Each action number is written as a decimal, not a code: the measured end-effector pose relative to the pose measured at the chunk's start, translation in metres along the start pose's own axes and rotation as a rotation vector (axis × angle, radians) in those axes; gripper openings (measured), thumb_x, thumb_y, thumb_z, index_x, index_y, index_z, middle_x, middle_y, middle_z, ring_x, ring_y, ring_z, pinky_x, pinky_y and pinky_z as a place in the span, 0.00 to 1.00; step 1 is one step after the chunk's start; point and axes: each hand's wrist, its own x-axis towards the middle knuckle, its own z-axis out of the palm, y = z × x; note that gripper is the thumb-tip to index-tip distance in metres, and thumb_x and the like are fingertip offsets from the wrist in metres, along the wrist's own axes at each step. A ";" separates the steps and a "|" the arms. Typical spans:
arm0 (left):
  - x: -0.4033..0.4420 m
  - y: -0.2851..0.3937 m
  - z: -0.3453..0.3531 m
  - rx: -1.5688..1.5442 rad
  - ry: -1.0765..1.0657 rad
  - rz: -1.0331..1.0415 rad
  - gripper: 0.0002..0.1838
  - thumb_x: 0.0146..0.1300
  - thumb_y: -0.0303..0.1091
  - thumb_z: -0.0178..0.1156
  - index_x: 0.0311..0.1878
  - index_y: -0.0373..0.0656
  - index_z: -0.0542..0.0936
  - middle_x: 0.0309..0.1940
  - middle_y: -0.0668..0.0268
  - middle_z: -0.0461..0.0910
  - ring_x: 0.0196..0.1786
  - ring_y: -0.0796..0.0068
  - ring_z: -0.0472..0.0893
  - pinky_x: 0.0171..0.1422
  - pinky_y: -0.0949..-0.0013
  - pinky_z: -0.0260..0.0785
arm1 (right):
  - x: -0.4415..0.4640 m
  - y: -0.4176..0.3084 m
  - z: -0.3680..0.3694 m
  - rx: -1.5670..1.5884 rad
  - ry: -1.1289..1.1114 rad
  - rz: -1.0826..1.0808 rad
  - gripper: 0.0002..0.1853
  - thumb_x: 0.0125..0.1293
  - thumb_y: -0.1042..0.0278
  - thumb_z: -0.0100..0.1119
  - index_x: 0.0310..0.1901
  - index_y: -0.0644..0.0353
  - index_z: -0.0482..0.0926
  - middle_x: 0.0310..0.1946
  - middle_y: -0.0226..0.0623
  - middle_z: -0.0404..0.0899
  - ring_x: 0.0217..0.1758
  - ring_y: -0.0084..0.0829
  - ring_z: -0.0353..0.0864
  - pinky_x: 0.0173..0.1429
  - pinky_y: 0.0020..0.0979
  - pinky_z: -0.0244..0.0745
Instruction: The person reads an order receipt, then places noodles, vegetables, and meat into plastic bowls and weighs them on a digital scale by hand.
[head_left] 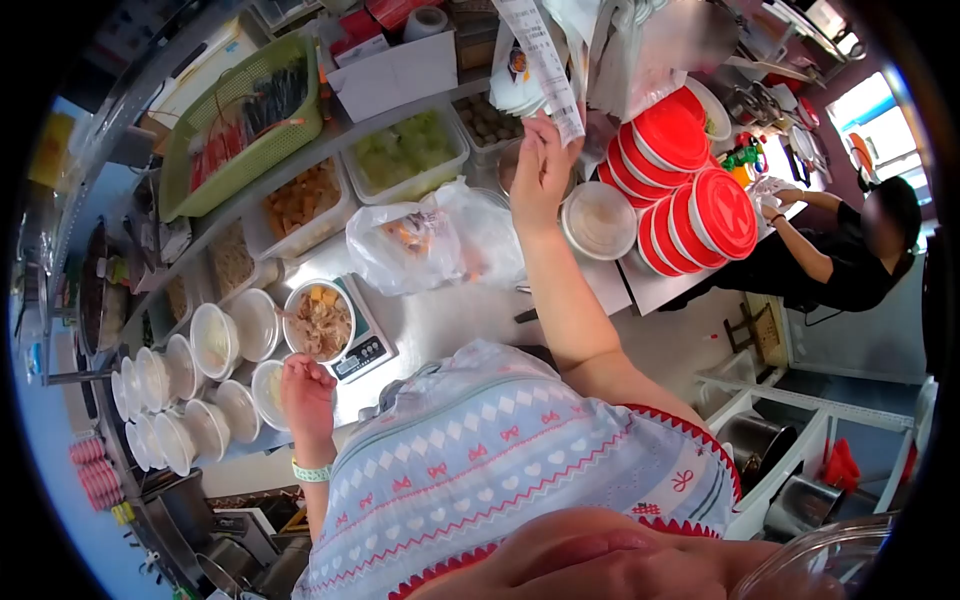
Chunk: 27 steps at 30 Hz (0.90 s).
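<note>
At the counter's (440,315) left end, white bowls (237,411) stand in rows. By the near edge, my left hand (308,392) is half open, fingers loosely curled and nothing showing in it, just beside the bowl of food (320,322) on the scale (374,350). Toward the middle lies a plastic bag (400,245). My right hand (541,170) reaches out toward the counter's far edge, fingers drawn close at the lower end of the printed paper strip (545,60); whether they pinch it or only touch it, I cannot tell. The strip's long axis runs away from my fingertips, leaning left; my right hand is much the nearer. Right of it sit stacked red lids (725,212).
</note>
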 end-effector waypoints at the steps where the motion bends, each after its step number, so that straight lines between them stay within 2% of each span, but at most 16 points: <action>1: 0.001 -0.001 0.002 -0.008 0.014 -0.001 0.10 0.75 0.40 0.52 0.48 0.44 0.73 0.32 0.69 0.70 0.36 0.75 0.72 0.43 0.70 0.68 | 0.003 0.002 -0.001 -0.020 -0.009 -0.025 0.10 0.73 0.70 0.51 0.49 0.62 0.79 0.73 0.50 0.52 0.75 0.39 0.59 0.71 0.38 0.60; 2: 0.002 0.001 0.005 -0.004 0.008 -0.009 0.09 0.75 0.40 0.52 0.48 0.45 0.73 0.33 0.69 0.70 0.36 0.75 0.72 0.43 0.70 0.68 | 0.004 0.009 -0.002 -0.001 0.012 -0.157 0.10 0.71 0.72 0.52 0.49 0.64 0.79 0.72 0.47 0.55 0.73 0.38 0.62 0.72 0.36 0.62; 5: 0.003 -0.003 0.004 -0.002 0.004 -0.019 0.09 0.75 0.39 0.52 0.48 0.45 0.73 0.33 0.69 0.70 0.36 0.75 0.72 0.44 0.70 0.68 | 0.000 0.021 -0.004 0.174 0.054 -0.211 0.13 0.69 0.69 0.53 0.49 0.64 0.81 0.62 0.44 0.74 0.74 0.37 0.63 0.77 0.35 0.56; 9: 0.006 -0.006 0.004 -0.014 0.026 -0.027 0.09 0.75 0.39 0.51 0.48 0.45 0.73 0.33 0.69 0.70 0.37 0.75 0.73 0.44 0.70 0.69 | 0.003 0.019 -0.012 -0.218 0.057 -0.525 0.16 0.69 0.63 0.54 0.49 0.67 0.80 0.48 0.41 0.83 0.58 0.27 0.77 0.68 0.37 0.70; 10: 0.002 -0.003 0.006 -0.015 0.030 -0.034 0.09 0.75 0.39 0.52 0.49 0.45 0.73 0.33 0.69 0.71 0.37 0.75 0.73 0.44 0.70 0.69 | 0.004 0.015 -0.008 -0.182 0.067 -0.561 0.14 0.70 0.63 0.51 0.44 0.65 0.80 0.60 0.52 0.70 0.68 0.40 0.65 0.68 0.41 0.69; 12: 0.004 -0.006 0.007 -0.022 0.025 -0.039 0.09 0.75 0.39 0.52 0.49 0.45 0.72 0.33 0.69 0.71 0.37 0.76 0.73 0.45 0.70 0.70 | -0.001 0.025 -0.010 -0.150 0.081 -0.608 0.13 0.70 0.64 0.48 0.40 0.64 0.79 0.73 0.64 0.56 0.78 0.53 0.54 0.68 0.45 0.69; 13: 0.005 -0.007 0.009 -0.027 0.017 -0.044 0.10 0.75 0.40 0.52 0.49 0.45 0.72 0.33 0.69 0.71 0.37 0.75 0.73 0.45 0.70 0.70 | -0.010 0.042 -0.017 -0.163 0.011 -0.535 0.12 0.70 0.65 0.48 0.40 0.63 0.78 0.70 0.66 0.60 0.77 0.54 0.56 0.68 0.45 0.70; 15: 0.008 -0.007 0.009 -0.031 0.004 -0.044 0.10 0.75 0.40 0.52 0.49 0.45 0.72 0.34 0.69 0.71 0.37 0.75 0.73 0.45 0.70 0.70 | -0.005 0.031 -0.016 -0.175 -0.055 -0.465 0.11 0.69 0.65 0.49 0.39 0.63 0.77 0.67 0.68 0.63 0.76 0.55 0.58 0.67 0.45 0.70; 16: 0.009 -0.008 0.008 -0.032 0.006 -0.047 0.10 0.75 0.40 0.52 0.49 0.44 0.72 0.34 0.69 0.71 0.37 0.75 0.73 0.46 0.70 0.70 | 0.003 0.020 -0.014 -0.132 -0.062 -0.609 0.11 0.69 0.65 0.49 0.40 0.63 0.77 0.68 0.70 0.62 0.74 0.56 0.62 0.67 0.46 0.70; 19: 0.008 -0.006 0.011 -0.024 0.008 -0.046 0.10 0.75 0.39 0.52 0.49 0.44 0.72 0.34 0.69 0.71 0.38 0.75 0.73 0.46 0.70 0.70 | 0.012 0.017 -0.019 -0.151 -0.163 -0.743 0.10 0.67 0.67 0.50 0.44 0.64 0.73 0.74 0.71 0.45 0.68 0.57 0.70 0.67 0.48 0.71; 21: 0.008 -0.006 0.014 -0.016 0.007 -0.043 0.10 0.75 0.39 0.52 0.49 0.44 0.72 0.34 0.69 0.71 0.38 0.75 0.73 0.46 0.70 0.70 | 0.021 0.000 -0.011 -0.046 0.052 -0.769 0.11 0.68 0.70 0.49 0.49 0.64 0.70 0.75 0.71 0.37 0.67 0.55 0.71 0.67 0.47 0.73; 23: 0.009 -0.005 0.017 -0.003 -0.003 -0.057 0.10 0.74 0.39 0.52 0.49 0.43 0.72 0.35 0.68 0.71 0.38 0.75 0.73 0.46 0.70 0.69 | 0.025 -0.003 -0.011 0.141 0.075 -0.652 0.18 0.69 0.70 0.49 0.58 0.64 0.65 0.76 0.68 0.30 0.68 0.52 0.71 0.67 0.46 0.74; 25: 0.006 -0.003 0.021 0.004 0.003 -0.058 0.10 0.74 0.39 0.52 0.49 0.43 0.72 0.35 0.68 0.71 0.38 0.75 0.73 0.45 0.70 0.69 | 0.034 -0.019 -0.020 -0.077 0.230 -0.521 0.23 0.69 0.74 0.50 0.64 0.64 0.60 0.77 0.63 0.33 0.67 0.48 0.72 0.69 0.44 0.72; 26: 0.006 -0.003 0.021 0.012 0.010 -0.063 0.10 0.74 0.39 0.52 0.50 0.43 0.72 0.35 0.69 0.71 0.38 0.75 0.73 0.45 0.70 0.69 | 0.042 -0.022 -0.014 0.007 0.283 -0.568 0.29 0.66 0.80 0.52 0.68 0.64 0.57 0.77 0.56 0.40 0.64 0.43 0.74 0.67 0.41 0.73; 27: 0.006 -0.004 0.020 0.013 0.007 -0.064 0.10 0.74 0.39 0.52 0.50 0.43 0.72 0.35 0.69 0.71 0.38 0.75 0.73 0.45 0.70 0.69 | 0.044 -0.018 -0.016 0.005 0.285 -0.569 0.29 0.66 0.80 0.52 0.68 0.64 0.57 0.77 0.56 0.40 0.64 0.43 0.74 0.67 0.41 0.73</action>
